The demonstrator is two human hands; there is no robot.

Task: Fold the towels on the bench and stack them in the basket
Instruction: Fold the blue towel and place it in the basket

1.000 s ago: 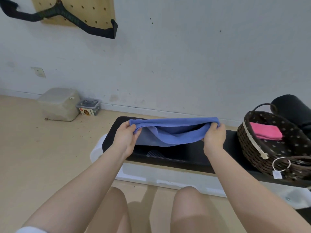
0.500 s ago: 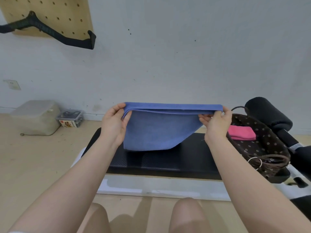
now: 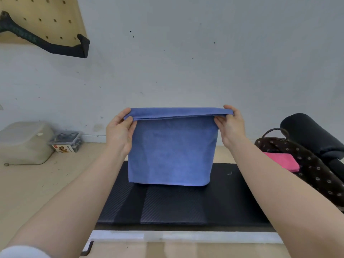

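We judge the blue towel (image 3: pixel 170 151) to be light, soft and limp: it hangs in a smooth doubled sheet from its top edge with no stiffness of its own, so it will sag or slide apart wherever we let go. The best hold looks to be where we have it now, at the two top corners, with both layers caught together so that the edges stay matched. Our left hand (image 3: pixel 119 131) pinches the corner at about 9 o'clock of the towel, thumb in front and fingers curled behind the cloth. Our right hand (image 3: pixel 229 125) pinches the corner at about 3 o'clock in the same way, and the top edge runs taut and nearly level between them. The towel hangs in the air above the black bench (image 3: pixel 178 205), its bottom fold near the pad; whether it touches we cannot tell. The basket (image 3: pixel 316 174) sits at about 3 o'clock, at the bench's right end, with a folded pink towel (image 3: pixel 283 161) already lying inside it.
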